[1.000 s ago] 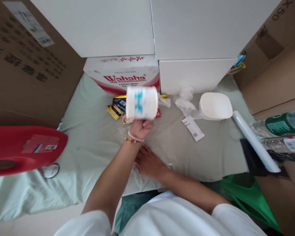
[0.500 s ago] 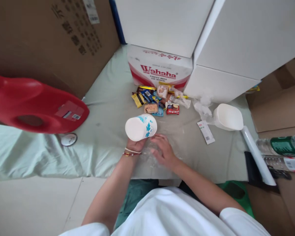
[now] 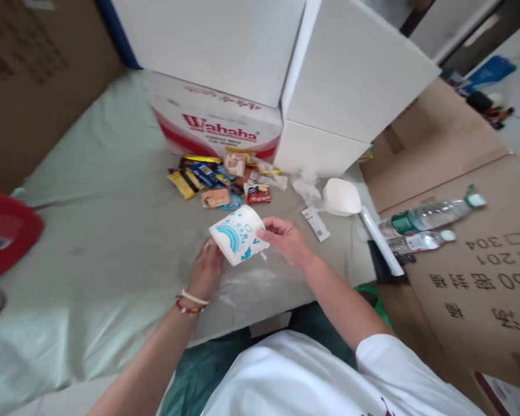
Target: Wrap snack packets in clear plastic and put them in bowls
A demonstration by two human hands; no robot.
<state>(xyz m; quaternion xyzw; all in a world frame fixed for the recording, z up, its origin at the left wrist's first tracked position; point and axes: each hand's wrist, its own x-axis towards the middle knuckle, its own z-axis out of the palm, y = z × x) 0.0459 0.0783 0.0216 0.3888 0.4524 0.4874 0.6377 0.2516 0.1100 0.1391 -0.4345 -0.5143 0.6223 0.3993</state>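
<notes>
White cup (image 3: 237, 236) tilts, pinched by the right hand (image 3: 287, 241), the left hand (image 3: 207, 270) at its edge, grip unclear

I see a white paper cup (image 3: 238, 236) printed with a blue rainbow and leaves. It is tilted, one end pinched by the right hand (image 3: 285, 238), the other by the left hand's (image 3: 206, 270) fingers.

On the table (image 3: 134, 231), snack packets (image 3: 234, 164) lie before the carton (image 3: 219, 124). Nearer, the cup (image 3: 239, 236) is between the hands (image 3: 288, 240). A tub (image 3: 342, 197) sits right, bottles (image 3: 437, 215) farther right.
</notes>
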